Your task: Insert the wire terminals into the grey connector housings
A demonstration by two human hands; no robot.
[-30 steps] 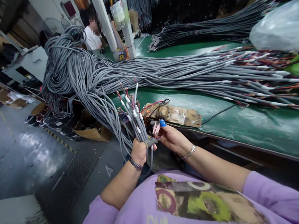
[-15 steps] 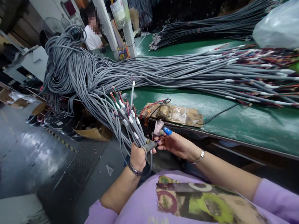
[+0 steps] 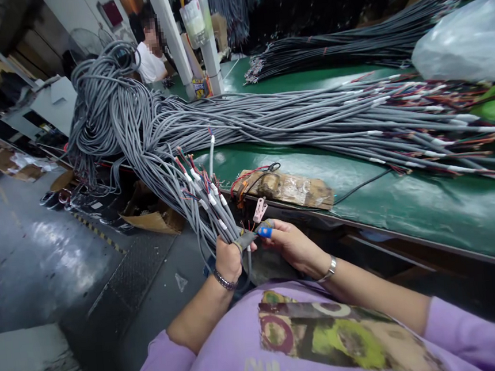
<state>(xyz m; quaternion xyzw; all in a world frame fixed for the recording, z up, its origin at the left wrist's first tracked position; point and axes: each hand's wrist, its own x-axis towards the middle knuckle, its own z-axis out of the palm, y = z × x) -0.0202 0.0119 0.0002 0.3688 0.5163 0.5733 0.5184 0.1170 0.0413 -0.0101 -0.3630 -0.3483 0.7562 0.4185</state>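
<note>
My left hand (image 3: 228, 258) is closed in a fist round a bundle of grey cables (image 3: 205, 200), whose stripped ends with white sleeves and red wires fan upward. One cable end lies across my left thumb. My right hand (image 3: 288, 242), with a blue cap on one fingertip, pinches that end right beside my left hand and also holds a small pink piece (image 3: 259, 210). The bundle trails back into a big heap of grey cables (image 3: 111, 116).
A green table (image 3: 405, 200) on the right carries long grey cable bundles (image 3: 332, 117), a taped brown block with wires (image 3: 285, 188) and a clear plastic bag (image 3: 464, 45). A person in white (image 3: 150, 58) sits far behind. Cardboard lies on the dark floor at the left.
My right hand has dropped and moved closer to my left hand, onto the cable end at my left thumb. The cable bundle has tipped slightly to the left.
</note>
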